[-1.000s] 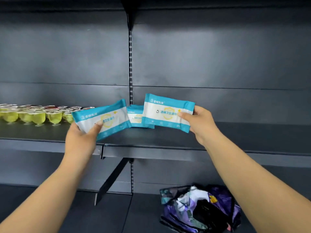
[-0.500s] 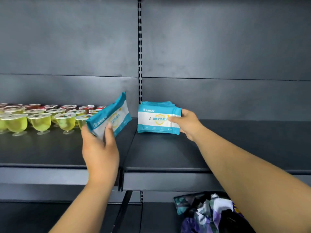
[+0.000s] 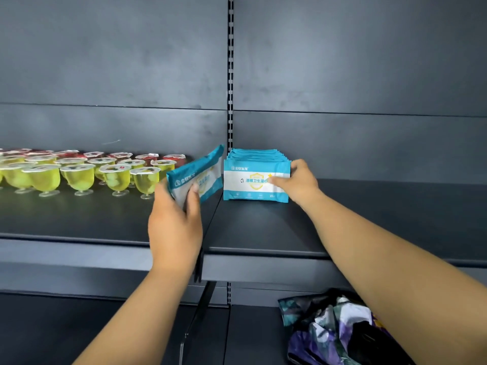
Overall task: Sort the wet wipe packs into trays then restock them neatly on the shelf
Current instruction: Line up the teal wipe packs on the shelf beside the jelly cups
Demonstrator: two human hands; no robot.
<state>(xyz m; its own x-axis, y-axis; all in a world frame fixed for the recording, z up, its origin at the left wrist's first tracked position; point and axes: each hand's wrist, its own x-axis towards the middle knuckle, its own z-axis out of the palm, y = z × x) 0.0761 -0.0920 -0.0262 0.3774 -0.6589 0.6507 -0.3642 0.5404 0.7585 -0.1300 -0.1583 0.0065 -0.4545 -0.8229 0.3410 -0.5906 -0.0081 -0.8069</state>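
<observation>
Your left hand gripped one wet wipe pack, tilted, just left of upright row of packs on shelf. Right hand pinched front pack's right edge, thumb on face, fingers curled behind, steadying row. Packs looked light, soft, slick film; likely to flop or slide. Better hold: both short edges, not middle. Jelly cups stood left, apart. Crumpled bag lay on lower shelf.
</observation>
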